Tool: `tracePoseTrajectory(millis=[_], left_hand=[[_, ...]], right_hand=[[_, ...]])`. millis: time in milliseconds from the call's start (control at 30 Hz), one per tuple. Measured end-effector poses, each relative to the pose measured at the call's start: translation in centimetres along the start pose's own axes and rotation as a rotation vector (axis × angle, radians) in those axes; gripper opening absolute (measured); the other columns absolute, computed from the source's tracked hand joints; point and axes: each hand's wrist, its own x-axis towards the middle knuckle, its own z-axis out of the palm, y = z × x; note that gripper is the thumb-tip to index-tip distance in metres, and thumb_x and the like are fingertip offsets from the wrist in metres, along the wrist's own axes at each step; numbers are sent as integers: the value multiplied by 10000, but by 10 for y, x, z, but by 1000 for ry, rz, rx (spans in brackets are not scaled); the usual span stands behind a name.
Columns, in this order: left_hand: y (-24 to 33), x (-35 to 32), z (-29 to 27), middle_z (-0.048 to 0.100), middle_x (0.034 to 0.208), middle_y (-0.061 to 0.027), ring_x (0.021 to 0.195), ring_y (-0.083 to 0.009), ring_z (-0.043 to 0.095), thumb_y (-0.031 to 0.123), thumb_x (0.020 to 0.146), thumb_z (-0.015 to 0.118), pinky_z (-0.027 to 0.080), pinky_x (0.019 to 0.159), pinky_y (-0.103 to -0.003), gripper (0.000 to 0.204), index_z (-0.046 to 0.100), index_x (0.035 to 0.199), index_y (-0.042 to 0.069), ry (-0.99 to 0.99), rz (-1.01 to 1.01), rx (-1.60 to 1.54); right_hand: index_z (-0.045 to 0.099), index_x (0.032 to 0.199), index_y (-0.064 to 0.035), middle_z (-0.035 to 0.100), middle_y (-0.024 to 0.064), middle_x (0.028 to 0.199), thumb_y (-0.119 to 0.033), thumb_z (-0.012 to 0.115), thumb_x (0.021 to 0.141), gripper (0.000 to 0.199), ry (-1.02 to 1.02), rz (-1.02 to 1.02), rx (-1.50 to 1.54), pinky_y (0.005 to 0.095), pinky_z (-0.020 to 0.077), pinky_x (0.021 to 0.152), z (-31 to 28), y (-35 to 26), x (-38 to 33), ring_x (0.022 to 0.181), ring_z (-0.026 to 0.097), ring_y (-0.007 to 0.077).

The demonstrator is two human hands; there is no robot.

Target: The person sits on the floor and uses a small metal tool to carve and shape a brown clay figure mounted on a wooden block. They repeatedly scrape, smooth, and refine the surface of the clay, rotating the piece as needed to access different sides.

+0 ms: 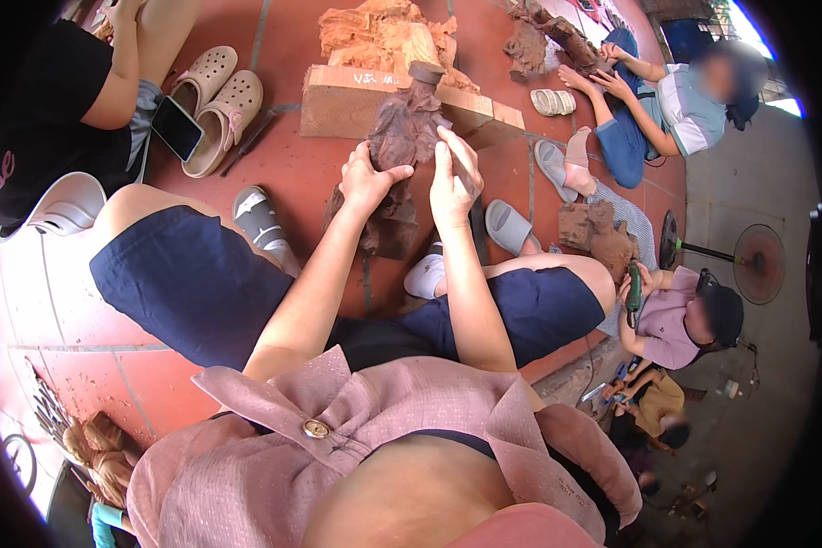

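The left hand (369,181) grips a dark-brown carved wooden figure (405,130); the right hand (455,181) is at its side, grip unclear. Apparently it's being inspected; turning it calls for steady support.

The left hand (372,180) covers part of the dark brown carved wooden figure (409,123). The upper edge cuts off the black-shirted person (41,110). The round dark-red fan (763,263) has blurred blades.
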Motion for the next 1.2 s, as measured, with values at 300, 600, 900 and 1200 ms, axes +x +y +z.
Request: tracePoseTrajectory(millis=[300, 600, 900, 1200], left_hand=[[4, -3, -2, 515, 1233, -225, 1183, -350, 466, 462, 554, 831, 381, 994, -406, 983, 406, 1294, -26, 44, 49, 18], [4, -1, -2, 485, 1289, -153, 1227, -312, 418, 465, 560, 824, 326, 1008, -472, 975, 401, 1320, 26, -21, -6, -23], [6, -3, -2, 542, 1208, -217, 1145, -319, 510, 397, 572, 835, 404, 970, -386, 894, 444, 1264, -13, 52, 46, 0], [-2, 0, 2, 473, 1285, -195, 1223, -363, 409, 432, 576, 810, 339, 1014, -445, 942, 397, 1310, 10, 0, 46, -35]], right_hand=[[654, 1039, -26, 652, 92, 1006, -107, 562, 901, 185, 87, 51, 77, 299, 463, 869, 5, -2, 6, 982, 589, 204], [660, 1032, -40, 646, 84, 1035, -105, 571, 892, 179, 72, 50, 34, 307, 463, 867, 7, -4, 3, 983, 581, 201], [675, 969, -58, 667, 80, 982, -108, 602, 860, 140, -5, -15, 16, 350, 459, 869, -2, -1, -5, 979, 582, 249], [666, 976, -57, 679, 62, 941, -65, 620, 833, 151, 36, -111, 4, 344, 465, 852, -4, -1, 0, 942, 589, 240]])
